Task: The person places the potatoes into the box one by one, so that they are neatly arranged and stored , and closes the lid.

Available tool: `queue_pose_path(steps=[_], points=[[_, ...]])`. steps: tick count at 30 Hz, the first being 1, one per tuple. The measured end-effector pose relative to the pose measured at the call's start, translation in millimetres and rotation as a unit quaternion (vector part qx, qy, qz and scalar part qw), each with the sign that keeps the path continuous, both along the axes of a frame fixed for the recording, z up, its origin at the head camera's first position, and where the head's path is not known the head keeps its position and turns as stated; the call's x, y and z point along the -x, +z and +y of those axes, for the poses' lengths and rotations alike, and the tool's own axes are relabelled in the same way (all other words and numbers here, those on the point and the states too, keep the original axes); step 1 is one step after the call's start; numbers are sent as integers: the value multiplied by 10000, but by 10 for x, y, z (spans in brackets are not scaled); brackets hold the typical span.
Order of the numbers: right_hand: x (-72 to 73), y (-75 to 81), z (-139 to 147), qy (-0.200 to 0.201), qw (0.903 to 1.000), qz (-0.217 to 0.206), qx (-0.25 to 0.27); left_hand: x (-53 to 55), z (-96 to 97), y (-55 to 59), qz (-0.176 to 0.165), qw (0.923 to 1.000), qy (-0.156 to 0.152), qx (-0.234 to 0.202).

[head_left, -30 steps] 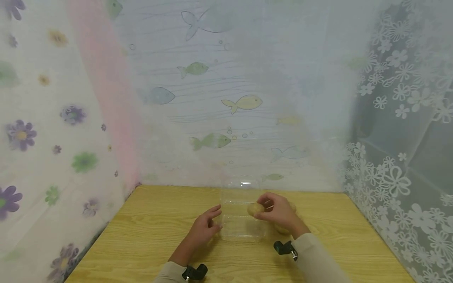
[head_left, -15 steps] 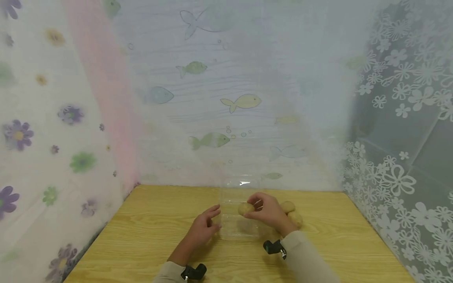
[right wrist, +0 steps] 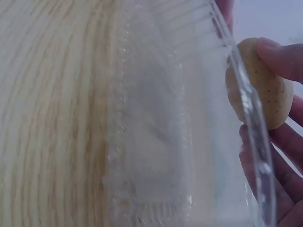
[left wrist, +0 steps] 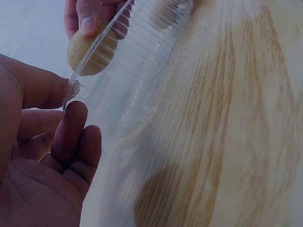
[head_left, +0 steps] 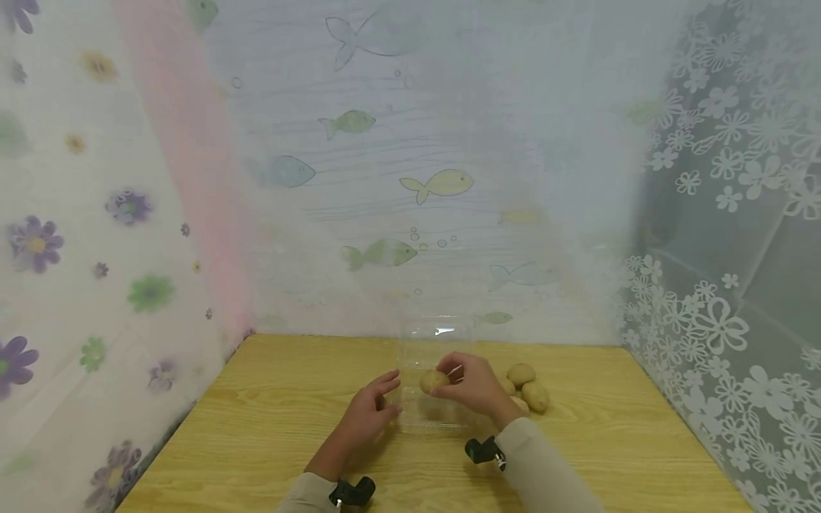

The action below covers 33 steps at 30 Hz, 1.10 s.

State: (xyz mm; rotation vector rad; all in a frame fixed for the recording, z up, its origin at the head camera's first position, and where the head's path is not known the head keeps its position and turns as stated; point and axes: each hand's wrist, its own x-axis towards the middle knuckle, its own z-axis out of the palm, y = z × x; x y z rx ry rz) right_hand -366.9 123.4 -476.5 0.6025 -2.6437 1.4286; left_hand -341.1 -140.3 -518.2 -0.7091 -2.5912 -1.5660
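Note:
A lidded clear plastic clamshell container (head_left: 436,420) stands on the wooden table with its lid raised at the back. My left hand (head_left: 368,413) is at its left side; in the left wrist view its fingers (left wrist: 75,118) are bent and pinch the rim. My right hand (head_left: 474,388) grips a round, pale brown potato (head_left: 433,382) between thumb and fingers, above the container's open base. In the right wrist view the potato (right wrist: 267,90) shows through and beyond the clear rim (right wrist: 258,123), with the bottom part of the container bare.
Several more potatoes (head_left: 534,395) lie together on the table just right of the container, partly behind my right hand. The wooden tabletop (head_left: 276,399) ends at a fish-patterned curtain (head_left: 385,214) behind. Small black cameras (head_left: 484,450) sit on both wrists.
My right hand has carried the potato leftward from the container's right edge to over its middle, uncovering the potatoes on the right. My left hand has kept its place at the container.

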Motion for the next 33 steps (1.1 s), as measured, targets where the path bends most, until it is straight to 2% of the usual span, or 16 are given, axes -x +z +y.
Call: queue_pose_path(steps=[8,18,33], points=[[-21,-67,-79,53,10000,-66,6,-31,17,-17,-106,9999,-34,-91],[-92,-92,-174,115,9998,-87,-150,-152,44,19,-221,9993,59,-298],[-94,-124,-256,78,9990,-103,-437,-124,40,-23,-83,9998,-65,-194]])
